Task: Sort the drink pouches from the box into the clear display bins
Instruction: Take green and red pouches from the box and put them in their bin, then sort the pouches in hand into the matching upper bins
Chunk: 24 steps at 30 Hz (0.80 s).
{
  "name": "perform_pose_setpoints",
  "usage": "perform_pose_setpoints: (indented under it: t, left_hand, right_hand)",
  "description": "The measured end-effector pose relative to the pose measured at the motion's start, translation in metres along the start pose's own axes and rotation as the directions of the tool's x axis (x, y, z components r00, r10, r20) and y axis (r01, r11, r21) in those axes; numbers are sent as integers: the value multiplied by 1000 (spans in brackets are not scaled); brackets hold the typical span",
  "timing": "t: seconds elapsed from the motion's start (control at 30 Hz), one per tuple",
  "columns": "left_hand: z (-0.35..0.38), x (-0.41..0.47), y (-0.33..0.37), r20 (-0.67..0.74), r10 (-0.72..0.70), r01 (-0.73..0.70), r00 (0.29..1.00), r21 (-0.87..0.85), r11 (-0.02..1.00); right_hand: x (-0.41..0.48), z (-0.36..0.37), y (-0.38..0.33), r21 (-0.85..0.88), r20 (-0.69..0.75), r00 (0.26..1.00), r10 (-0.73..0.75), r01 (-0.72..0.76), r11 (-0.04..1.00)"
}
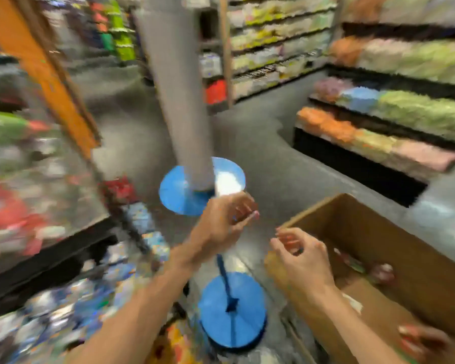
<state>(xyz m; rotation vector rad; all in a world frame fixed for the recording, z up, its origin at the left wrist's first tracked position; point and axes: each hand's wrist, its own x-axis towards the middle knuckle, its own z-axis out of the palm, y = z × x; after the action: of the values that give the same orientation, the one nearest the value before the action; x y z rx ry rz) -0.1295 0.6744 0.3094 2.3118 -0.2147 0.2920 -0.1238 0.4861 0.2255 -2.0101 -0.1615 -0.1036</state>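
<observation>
The grey floor [260,143] of a shop aisle fills the middle of the view, all of it smeared by motion blur. Along the right run long black shelves [365,164] stacked with orange, green, pink and blue goods that are too blurred to name. On the left stand the clear display bins [45,190], tiered one above another, with red, green, white and blue shapes inside that cannot be made out singly.

At the lower right sits the open cardboard box [394,232], its near corner pointing toward the person. A grey pillar [179,101] rises from the floor in the centre, with a round blue base [176,190] at its foot. A second blue disc [244,311] with a thin dark post lies nearer, between the two forearms. An orange beam [50,74] slants down the upper left.

The left hand [226,219] is raised in mid-air in front of the pillar's foot, its fingers curled toward the thumb. The right hand [302,261] hovers over the box's left corner, fingers likewise curled. No pouch is plain in either, and I cannot tell through the blur whether either pinches something small.

Inside the box, blurred drink pouches [381,271] lie against the far wall, with more reddish ones at the lower right corner.
</observation>
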Motion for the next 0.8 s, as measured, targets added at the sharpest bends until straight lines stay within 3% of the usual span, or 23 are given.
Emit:
perform_pose_setpoints:
  t: [0.1, 0.2, 0.27, 0.47, 0.67, 0.73, 0.77, 0.8]
  left_hand:
    - [117, 33, -9, 268, -1, 6, 964, -18, 1000]
    - [227, 65, -20, 524, -83, 89, 848, 13, 996]
    - [274, 78, -38, 598, -147, 107, 788, 102, 989]
    - [421, 133, -123, 717, -302, 65, 628, 339, 939]
    - [482, 142, -189, 748, -428, 44, 507, 474, 880]
    - [490, 141, -198, 727, -428, -121, 537, 568, 814]
    - [497, 142, -202, 742, -444, -227, 502, 609, 760]
    - [504, 143, -206, 761, -495, -282, 419, 627, 726]
  right_hand:
    - [-7, -46, 81, -58, -112, 971, 212, -220, 974]
    - [-1, -80, 162, -83, -152, 895, 418, -433, 897]
    - [4, -88, 201, -104, -144, 852, 503, -519, 848]
    - [40, -98, 342, -226, -8, 659, 752, -734, 641]
    - [61, -58, 428, -354, 188, 455, 870, -795, 493]
    - [67, -43, 442, -312, 207, 417, 885, -829, 464]
    - [70, -37, 447, -302, 211, 404, 890, -839, 453]
    - [73, -31, 453, -310, 213, 399, 892, -838, 449]
